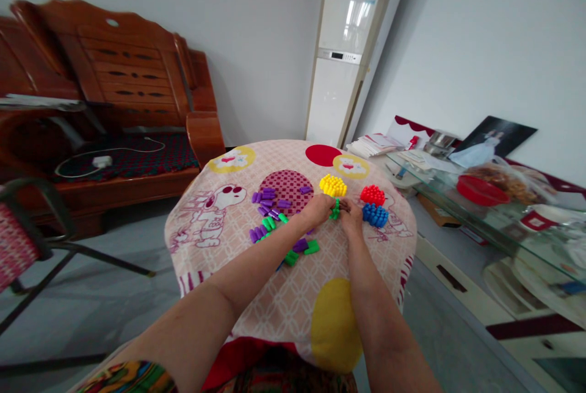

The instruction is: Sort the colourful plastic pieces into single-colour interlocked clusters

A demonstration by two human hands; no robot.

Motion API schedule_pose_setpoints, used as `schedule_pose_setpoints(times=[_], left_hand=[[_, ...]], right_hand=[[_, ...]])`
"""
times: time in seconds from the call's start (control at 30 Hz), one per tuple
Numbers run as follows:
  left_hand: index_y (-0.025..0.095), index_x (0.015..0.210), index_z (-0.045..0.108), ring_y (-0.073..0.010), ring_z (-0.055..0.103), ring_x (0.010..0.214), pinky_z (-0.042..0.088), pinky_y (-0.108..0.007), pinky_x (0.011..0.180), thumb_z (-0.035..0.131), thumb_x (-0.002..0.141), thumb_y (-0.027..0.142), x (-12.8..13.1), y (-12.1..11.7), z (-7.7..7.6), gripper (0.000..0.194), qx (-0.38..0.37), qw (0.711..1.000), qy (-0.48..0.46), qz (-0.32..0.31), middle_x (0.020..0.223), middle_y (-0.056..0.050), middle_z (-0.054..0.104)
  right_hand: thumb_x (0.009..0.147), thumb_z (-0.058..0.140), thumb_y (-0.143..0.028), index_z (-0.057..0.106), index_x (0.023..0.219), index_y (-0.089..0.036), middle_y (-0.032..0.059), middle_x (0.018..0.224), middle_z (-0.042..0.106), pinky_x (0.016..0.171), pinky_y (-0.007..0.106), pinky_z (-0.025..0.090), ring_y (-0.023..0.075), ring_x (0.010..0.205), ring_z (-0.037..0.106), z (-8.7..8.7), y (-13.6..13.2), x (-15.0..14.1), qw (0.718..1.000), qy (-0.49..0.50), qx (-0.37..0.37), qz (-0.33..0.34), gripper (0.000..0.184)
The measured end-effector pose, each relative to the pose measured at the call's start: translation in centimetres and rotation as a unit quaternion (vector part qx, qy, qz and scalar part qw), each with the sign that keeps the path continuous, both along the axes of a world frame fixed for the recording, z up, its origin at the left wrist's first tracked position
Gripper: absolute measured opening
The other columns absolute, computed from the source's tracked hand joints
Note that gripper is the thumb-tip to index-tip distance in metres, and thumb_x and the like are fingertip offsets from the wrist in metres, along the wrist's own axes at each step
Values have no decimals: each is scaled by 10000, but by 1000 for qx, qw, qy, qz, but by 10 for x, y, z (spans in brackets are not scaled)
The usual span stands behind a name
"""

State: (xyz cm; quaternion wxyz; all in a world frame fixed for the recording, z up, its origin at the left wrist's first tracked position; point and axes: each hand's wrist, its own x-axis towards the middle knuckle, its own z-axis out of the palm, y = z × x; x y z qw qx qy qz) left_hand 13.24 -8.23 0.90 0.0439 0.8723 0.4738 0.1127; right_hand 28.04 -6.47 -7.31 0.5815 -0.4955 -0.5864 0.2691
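Head view: the left hand and right hand meet over the middle of a small round table, both with fingers pinched onto a little stack of green pieces held between them (how many pieces cannot be made out). Just beyond the hands sits a yellow cluster; to their right, a red cluster lies touching a blue cluster. Left of the left hand, loose purple pieces are scattered, with more green pieces near the forearm. All rest on a patterned tablecloth. A wooden bench stands far left, a glass table right.
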Motion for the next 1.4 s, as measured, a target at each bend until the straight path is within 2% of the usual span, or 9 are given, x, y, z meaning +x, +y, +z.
schedule_pose_setpoints(times=[0.23, 0.4, 0.53, 0.63, 0.83, 1.03, 1.13, 1.27, 1.4], left_hand=[[103, 976, 712, -242, 665, 942, 508, -312, 849, 621, 805, 138, -5, 6, -5, 197, 16, 998, -55, 21, 990, -138, 727], [133, 856, 721, -170, 651, 758, 480, -256, 744, 618, 758, 104, -48, 1, 10, 146, -7, 991, -134, 23, 809, -51, 722], [149, 802, 742, -147, 642, 695, 447, -231, 693, 604, 763, 142, -76, -23, 23, 144, -77, 988, -132, -26, 749, -18, 723], [178, 897, 754, -167, 661, 761, 445, -237, 701, 645, 765, 195, -75, -49, 15, 172, -105, 990, -66, -74, 820, -25, 742], [166, 1092, 685, -254, 642, 1041, 469, -318, 870, 680, 760, 201, -55, -81, -19, 334, -55, 993, 26, -99, 1128, -113, 706], [154, 1072, 680, -192, 646, 866, 477, -288, 795, 636, 750, 155, -59, -71, -4, 325, -95, 983, -117, -103, 958, -55, 715], [156, 1053, 680, -158, 639, 836, 485, -270, 789, 671, 720, 156, -65, -62, 6, 333, -163, 949, -242, -118, 929, -34, 706], [146, 1077, 641, -163, 651, 881, 509, -294, 798, 755, 683, 244, -73, -57, 7, 421, -326, 827, -440, -127, 977, -63, 697], [158, 1078, 628, -190, 673, 941, 522, -301, 809, 816, 611, 239, -81, -58, 5, 510, -371, 734, -561, -95, 1030, -87, 700]], right_hand=[[618, 440, -166, 711, 1040, -183, 61, 991, 764, 959, 428, 554, 236, 931, 723, -9, 5, 4, 1000, -1, -9, -17, 502], [620, 443, -161, 714, 1075, -186, 48, 989, 765, 964, 440, 554, 246, 960, 715, -12, 10, 6, 1000, 7, -17, -10, 530], [588, 442, -161, 728, 1026, -193, 41, 962, 766, 942, 427, 563, 242, 935, 714, -12, 12, 7, 1000, 3, -24, -6, 524], [585, 435, -171, 732, 1013, -183, 49, 960, 765, 933, 432, 562, 241, 920, 714, -11, 11, 7, 1000, 0, -15, 3, 520], [592, 435, -179, 727, 1057, -161, 71, 996, 764, 963, 440, 543, 241, 930, 711, -9, 7, 8, 1000, -18, 1, -1, 550], [597, 434, -195, 723, 1044, -172, 67, 998, 762, 897, 396, 571, 239, 931, 711, -9, 5, 7, 1000, -21, 7, 13, 533], [583, 421, -201, 721, 1017, -177, 56, 961, 764, 854, 379, 584, 230, 892, 716, -9, 6, 6, 1000, -13, 9, 12, 529], [584, 414, -202, 720, 1001, -193, 43, 938, 765, 817, 365, 595, 222, 861, 715, -9, 7, 4, 1000, -18, 6, 11, 517], [576, 420, -179, 717, 998, -194, 46, 928, 766, 853, 376, 593, 229, 872, 720, -9, 7, 3, 1000, -12, -3, -7, 516]])
